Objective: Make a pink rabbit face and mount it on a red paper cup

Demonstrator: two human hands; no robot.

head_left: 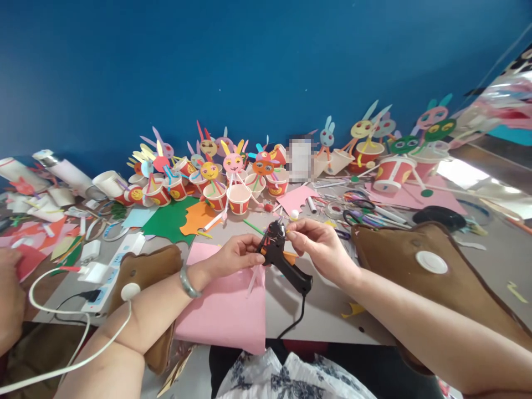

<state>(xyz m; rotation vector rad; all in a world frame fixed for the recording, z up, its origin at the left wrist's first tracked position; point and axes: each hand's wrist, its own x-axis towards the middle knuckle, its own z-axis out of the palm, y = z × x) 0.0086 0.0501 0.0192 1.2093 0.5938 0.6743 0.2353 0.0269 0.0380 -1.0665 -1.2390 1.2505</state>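
Note:
A black hot glue gun (286, 267) with an orange trigger is held over the table, its nozzle end pointing away from me and its cord hanging down near the table's front edge. My left hand (239, 255) pinches the gun's left side between thumb and fingers. A clear glue stick (252, 281) appears to hang below those fingers. My right hand (318, 244) has its thumb and forefinger pressed together beside the nozzle. What that pinch holds, if anything, is too small to make out. Pink paper (224, 310) lies beneath my left forearm.
Paper cups with rabbit-like paper figures (239, 194) line the blue wall. Brown cushion-like pads (390, 266) lie at both sides. A power strip (114, 269) with white cables is at left, near another person's hand (10, 293). Scissors (359, 200) and markers lie behind my right hand.

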